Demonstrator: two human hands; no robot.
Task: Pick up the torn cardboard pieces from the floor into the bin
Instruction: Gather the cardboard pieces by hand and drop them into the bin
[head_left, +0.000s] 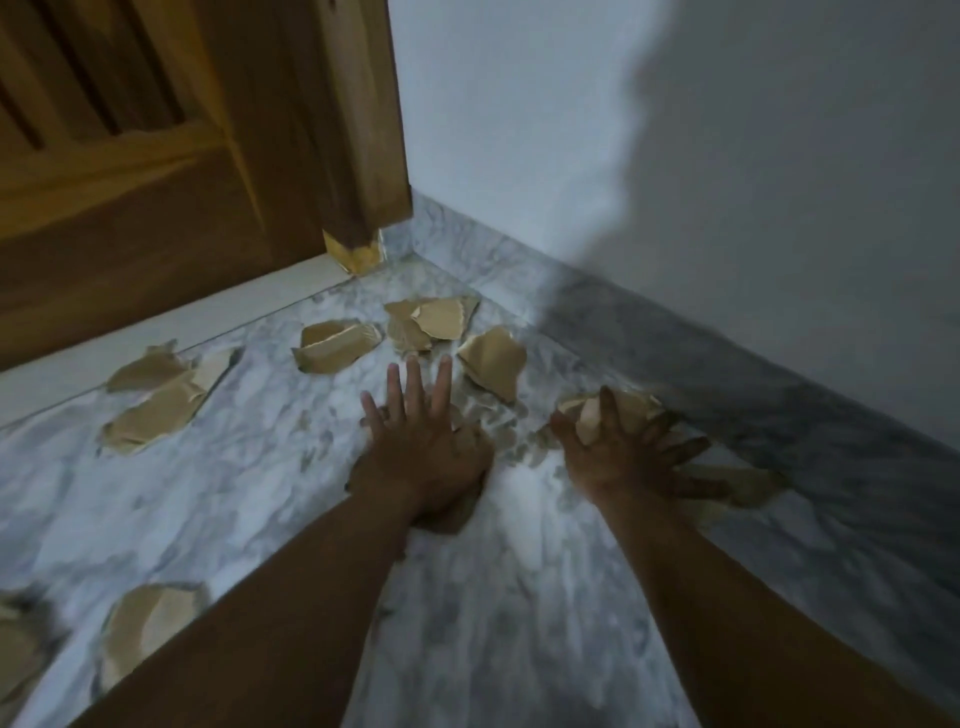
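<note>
While both hands gather scraps, left hand (421, 441) spread flat on one and right hand (618, 447) clawing another (631, 408), lifting comes next, bin unseen.

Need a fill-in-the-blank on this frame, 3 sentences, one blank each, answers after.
1. The torn cardboard pieces lie on a floor patterned like ____.
2. The left hand is spread flat with its fingers ____.
3. The right hand rests on a cardboard piece next to the ____ at the foot of the wall.

Answers: marble; open; skirting
</note>
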